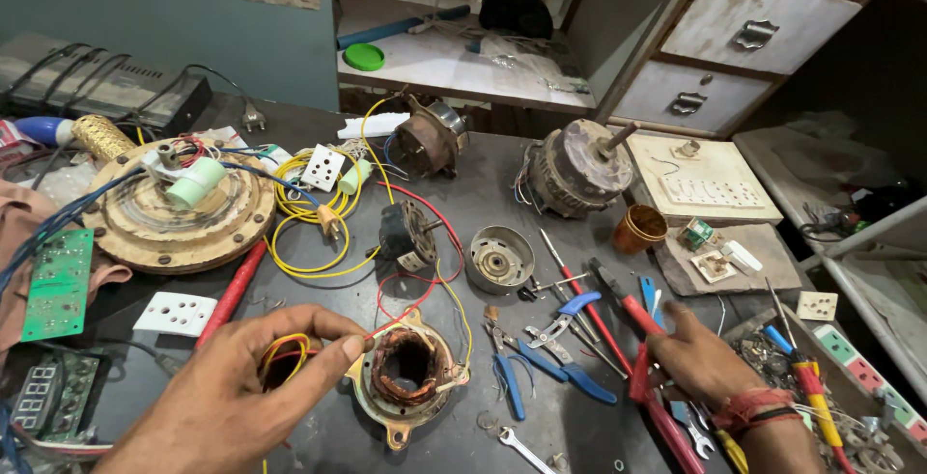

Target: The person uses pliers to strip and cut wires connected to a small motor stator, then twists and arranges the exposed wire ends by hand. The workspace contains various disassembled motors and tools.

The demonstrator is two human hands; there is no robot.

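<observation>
The left hand has its fingers pinched closed on a thin red wire, a loop of yellow and red wire curled under the palm, right beside the copper-wound motor stator on the dark bench. The right hand lies fingers-down over red-handled pliers; whether it grips them I cannot tell. Blue-handled pliers lie between the hands, a round fan motor base farther left.

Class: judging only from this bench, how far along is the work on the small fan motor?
Done: the stator lies opened, copper windings bared, its end cover set aside. In hand: the left hand pinches a red wire; the right hand rests on red-handled pliers. Left: the parts remain unassembled.
</observation>
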